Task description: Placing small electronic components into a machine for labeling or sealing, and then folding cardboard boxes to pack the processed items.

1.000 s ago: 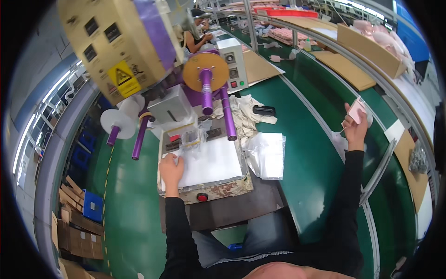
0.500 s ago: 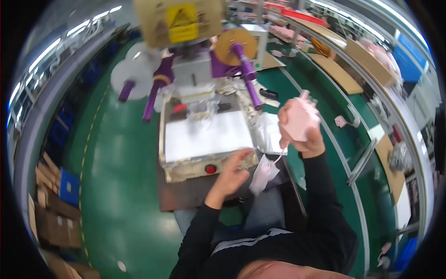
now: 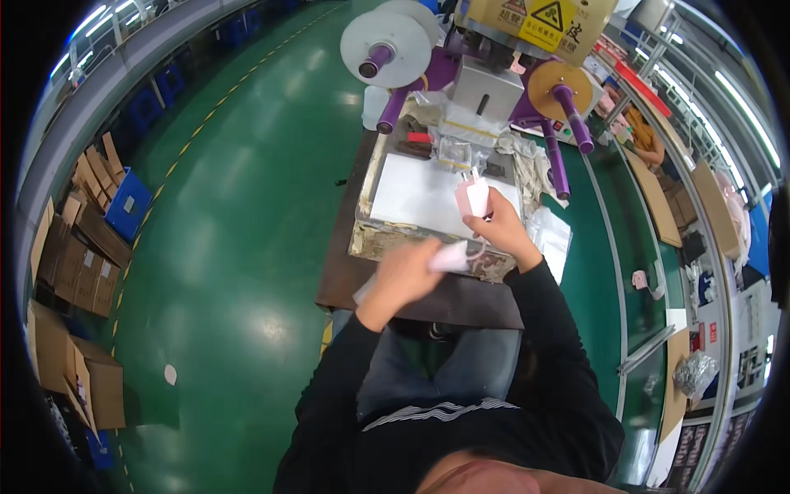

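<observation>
My right hand (image 3: 506, 229) grips a pink and white plug adapter (image 3: 472, 198), its metal prongs pointing up and away from me. A short pale pink cable (image 3: 479, 249) curves down from it. My left hand (image 3: 405, 278), blurred by motion, is closed on a pale pink and white piece (image 3: 448, 258) at the cable's other end; its exact kind is smeared. Both hands are over the front edge of a machine bed with a white sheet (image 3: 407, 191) on it. A whitish strip (image 3: 363, 291) shows beneath my left wrist.
The press head (image 3: 480, 99) hangs beyond the bed, flanked by purple rods, a white reel (image 3: 389, 41) and a tan disc (image 3: 559, 89). Crumpled cloth and a clear plastic bag (image 3: 550, 239) lie at the right. A conveyor with pink plugs (image 3: 640, 280) runs farther right; cartons (image 3: 86, 272) stand left.
My view has swung, so the machine appears farther right. My left hand, open before, has closed on the dangling pale pink piece. The plug adapter now shows its white side and prongs.
</observation>
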### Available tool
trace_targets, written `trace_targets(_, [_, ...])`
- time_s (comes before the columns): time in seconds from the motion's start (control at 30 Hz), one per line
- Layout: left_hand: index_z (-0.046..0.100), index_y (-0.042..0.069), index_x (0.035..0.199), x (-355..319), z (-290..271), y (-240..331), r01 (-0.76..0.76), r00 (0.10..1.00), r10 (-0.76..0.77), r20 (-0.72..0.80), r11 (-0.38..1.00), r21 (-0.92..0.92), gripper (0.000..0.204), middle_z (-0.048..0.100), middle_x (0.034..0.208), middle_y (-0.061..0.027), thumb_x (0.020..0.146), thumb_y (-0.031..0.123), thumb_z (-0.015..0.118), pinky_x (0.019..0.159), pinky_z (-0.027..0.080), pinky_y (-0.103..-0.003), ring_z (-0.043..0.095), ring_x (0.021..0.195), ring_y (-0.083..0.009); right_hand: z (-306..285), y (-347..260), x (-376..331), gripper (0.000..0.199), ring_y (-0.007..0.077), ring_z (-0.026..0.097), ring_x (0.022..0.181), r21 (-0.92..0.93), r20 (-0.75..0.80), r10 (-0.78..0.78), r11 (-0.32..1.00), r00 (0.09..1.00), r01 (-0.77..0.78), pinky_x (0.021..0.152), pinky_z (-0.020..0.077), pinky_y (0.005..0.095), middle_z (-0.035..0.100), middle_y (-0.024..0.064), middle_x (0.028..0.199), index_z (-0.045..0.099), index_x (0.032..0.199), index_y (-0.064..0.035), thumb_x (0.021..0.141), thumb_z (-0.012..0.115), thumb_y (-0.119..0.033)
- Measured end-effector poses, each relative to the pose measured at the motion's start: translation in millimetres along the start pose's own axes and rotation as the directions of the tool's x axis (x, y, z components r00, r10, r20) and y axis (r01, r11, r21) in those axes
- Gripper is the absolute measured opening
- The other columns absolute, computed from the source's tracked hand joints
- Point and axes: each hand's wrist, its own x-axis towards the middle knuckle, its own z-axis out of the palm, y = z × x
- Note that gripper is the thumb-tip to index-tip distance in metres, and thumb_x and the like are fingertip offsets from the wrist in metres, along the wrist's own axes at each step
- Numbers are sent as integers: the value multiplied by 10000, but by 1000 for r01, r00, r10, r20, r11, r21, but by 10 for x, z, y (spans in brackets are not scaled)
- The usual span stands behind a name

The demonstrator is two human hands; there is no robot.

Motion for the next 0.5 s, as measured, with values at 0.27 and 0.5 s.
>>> trace_targets(0.27, [626, 77, 1273, 913, 134, -864, -85, 833, 215, -510, 960, 266, 541, 595, 1250, -133, 764, 217, 744, 1043, 372, -512, 539, 1211, -330, 229, 318, 777, 655, 457, 734, 891, -457, -284, -36, 883, 958, -102, 820, 560, 505, 739, 284, 967, 557, 1238, 58, 920, 673, -503])
trace_targets(0.5, [616, 29, 1268, 909, 266, -800, -89, 830, 226, -510, 956, 279, 549, 603, 1298, -201, 802, 295, 733, 1037, 385, -515, 539, 1260, -366, 5, 416, 1244, 683, 496, 702, 1041, -655, -261, 48, 725, 964, -213, 946, 522, 534, 736, 308, 1061, 623, 1297, 9, 964, 553, -584])
